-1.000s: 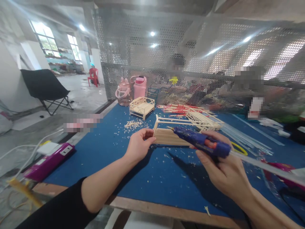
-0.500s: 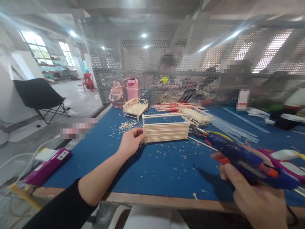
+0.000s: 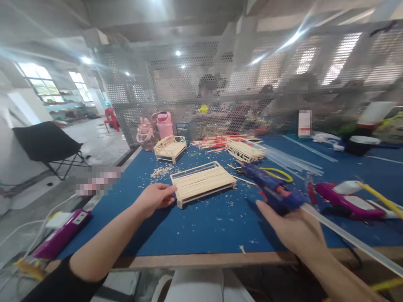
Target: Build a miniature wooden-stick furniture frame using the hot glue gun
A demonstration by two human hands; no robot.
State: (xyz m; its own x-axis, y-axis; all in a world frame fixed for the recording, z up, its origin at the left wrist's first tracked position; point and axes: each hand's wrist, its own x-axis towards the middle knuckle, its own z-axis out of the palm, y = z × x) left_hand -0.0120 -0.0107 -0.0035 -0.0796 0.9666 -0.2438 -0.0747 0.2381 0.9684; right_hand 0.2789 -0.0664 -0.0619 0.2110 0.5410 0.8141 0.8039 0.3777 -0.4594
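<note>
1. Right hand point(image 3: 292, 228), nearest, right of centre: fingers wrapped round the handle of the blue glue gun point(image 3: 270, 191), nozzle pointing away and left. A clear glue stick point(image 3: 346, 237) runs out its back toward lower right.
2. Left hand point(image 3: 154, 198): fingers stretched out, close together, tips touching the near-left corner of the stick frame point(image 3: 203, 183). Pinching or only touching, can't tell.
3. Stick frame lies flat on the blue table point(image 3: 204, 228), mid-table, left of the glue gun and apart from it. Wood chips scattered around.
4. Power strip point(image 3: 63, 235), magenta, at the table's left edge. Yellow loop point(image 3: 278, 174) just behind the gun.
5. Far: stick bed point(image 3: 170, 147), second stick model point(image 3: 245, 150), red sticks point(image 3: 217, 142) between them, pink bottle point(image 3: 164, 123) against the mesh screen point(image 3: 220, 75).
</note>
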